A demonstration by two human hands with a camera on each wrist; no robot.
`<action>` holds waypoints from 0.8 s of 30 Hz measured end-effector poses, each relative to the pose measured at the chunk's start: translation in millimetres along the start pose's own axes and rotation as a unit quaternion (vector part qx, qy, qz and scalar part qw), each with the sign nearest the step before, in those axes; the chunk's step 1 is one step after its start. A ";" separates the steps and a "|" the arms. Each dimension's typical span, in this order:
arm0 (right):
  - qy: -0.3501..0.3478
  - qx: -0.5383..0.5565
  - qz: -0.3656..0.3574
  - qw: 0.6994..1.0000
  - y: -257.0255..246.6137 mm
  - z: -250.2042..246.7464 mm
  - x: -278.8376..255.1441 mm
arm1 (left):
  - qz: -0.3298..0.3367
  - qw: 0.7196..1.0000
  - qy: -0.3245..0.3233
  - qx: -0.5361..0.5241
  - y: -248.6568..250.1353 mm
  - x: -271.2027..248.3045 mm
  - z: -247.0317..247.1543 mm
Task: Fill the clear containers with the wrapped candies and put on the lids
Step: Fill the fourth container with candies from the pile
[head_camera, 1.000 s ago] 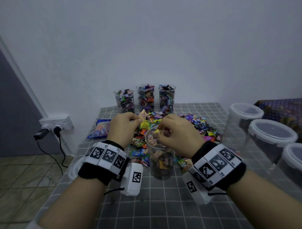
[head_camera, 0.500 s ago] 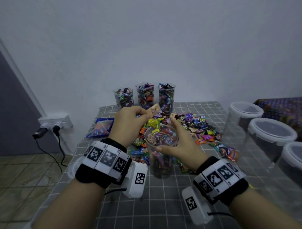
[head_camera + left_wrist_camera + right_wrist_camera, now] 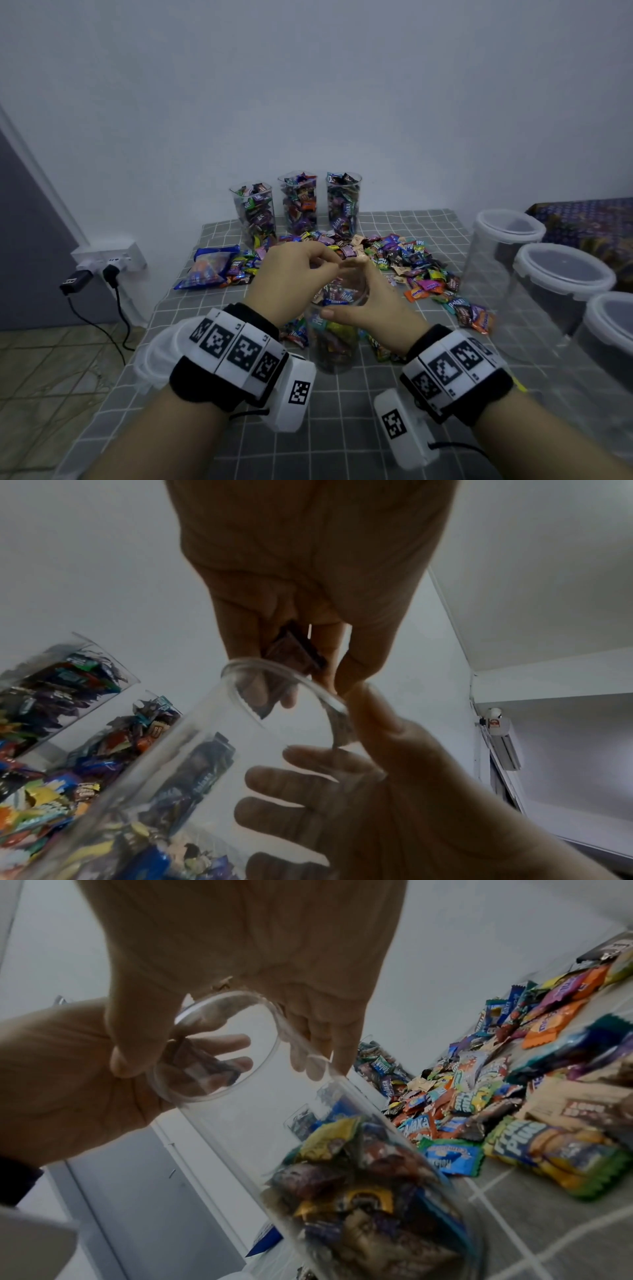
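- Wrapped round the rim of the tall clear plastic tumbler [image 3: 337, 339], my right hand [image 3: 373, 308] steadies it, thumb on the near side, fingers on the far side.
- My left hand [image 3: 291, 277] pinches a small brown wrapped candy [image 3: 294, 653] just above the tumbler's mouth.
- Tumbler stands near the middle of the grey checked tablecloth [image 3: 239, 445], toward its front edge; candies fill it partway, top portion bare.
- Loose pile of mixed wrapped candies [image 3: 404, 263] lies beyond it; three filled clear tumblers [image 3: 298, 205] line the back edge.
- Lidded clear round jars [image 3: 555, 284] wait along the right edge.
- Step in hand, as I judge: filling this fourth tumbler, piece by piece.
- Next move calls for letting go the candy squarely over the mouth, then reaching into the pile again; no lid for the tumbler in sight.
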State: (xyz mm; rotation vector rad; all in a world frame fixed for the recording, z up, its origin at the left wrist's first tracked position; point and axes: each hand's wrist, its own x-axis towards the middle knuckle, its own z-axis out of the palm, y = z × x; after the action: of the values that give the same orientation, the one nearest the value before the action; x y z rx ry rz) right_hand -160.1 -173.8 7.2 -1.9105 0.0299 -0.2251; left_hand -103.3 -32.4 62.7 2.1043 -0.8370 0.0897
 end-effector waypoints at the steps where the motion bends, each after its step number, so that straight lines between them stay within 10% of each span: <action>1: -0.001 0.007 0.000 1.000 1.0 0.5 -0.1 | -0.001 1.000 0.003 -0.014 -0.2 -0.7 0.5; 18: -0.004 -0.186 0.080 0.979 -12.4 -47.3 -23.4 | 0.026 0.997 -0.022 -0.065 -19.8 -13.6 7.3; 24: 0.037 -0.378 0.302 0.874 11.6 -82.7 -44.7 | -0.057 0.989 -0.076 -0.112 -30.5 -17.6 20.5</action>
State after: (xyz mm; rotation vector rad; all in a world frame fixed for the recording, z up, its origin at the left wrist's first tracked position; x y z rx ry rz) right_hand -217.1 -248.8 17.1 -2.5467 0.8690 0.1764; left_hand -103.4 -25.4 22.6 1.9589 -0.7752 -0.2192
